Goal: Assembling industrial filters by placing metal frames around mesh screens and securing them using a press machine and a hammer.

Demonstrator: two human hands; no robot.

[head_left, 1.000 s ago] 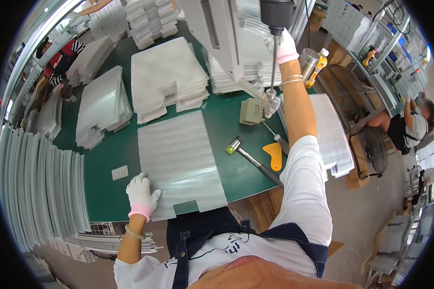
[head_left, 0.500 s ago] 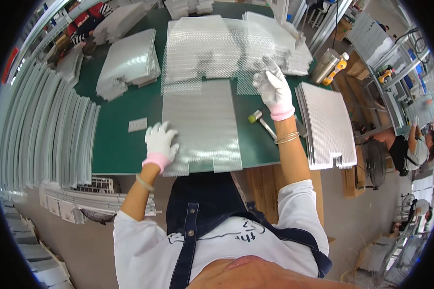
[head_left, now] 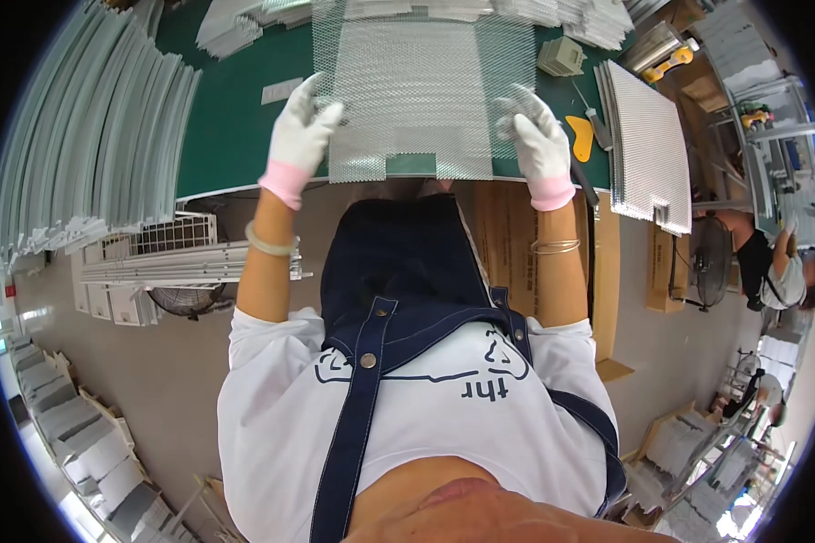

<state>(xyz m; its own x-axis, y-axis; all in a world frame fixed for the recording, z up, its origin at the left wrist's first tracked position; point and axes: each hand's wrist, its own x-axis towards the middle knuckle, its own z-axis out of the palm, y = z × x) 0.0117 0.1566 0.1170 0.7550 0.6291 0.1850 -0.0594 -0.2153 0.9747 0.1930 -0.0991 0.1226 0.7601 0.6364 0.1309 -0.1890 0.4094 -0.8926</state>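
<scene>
A silvery metal mesh sheet (head_left: 421, 90) lies on the green table (head_left: 231, 136) in front of me. My left hand (head_left: 301, 136), in a white glove with a pink cuff, grips the sheet's left edge. My right hand (head_left: 536, 140), gloved the same way, grips its right edge. The sheet's near edge reaches the table's front rim, with a small notch cut out at its middle.
A stack of mesh sheets (head_left: 647, 145) sits at the right, with a yellow-handled tool (head_left: 581, 136) and a small grey box (head_left: 561, 56) beside it. Grey panels (head_left: 81, 145) are piled at the left. A person (head_left: 774, 267) works at the far right.
My right hand came down from the overhead tool to the sheet's right edge. My left hand moved to the left edge. Both now hold the mesh, and my view has tilted down.
</scene>
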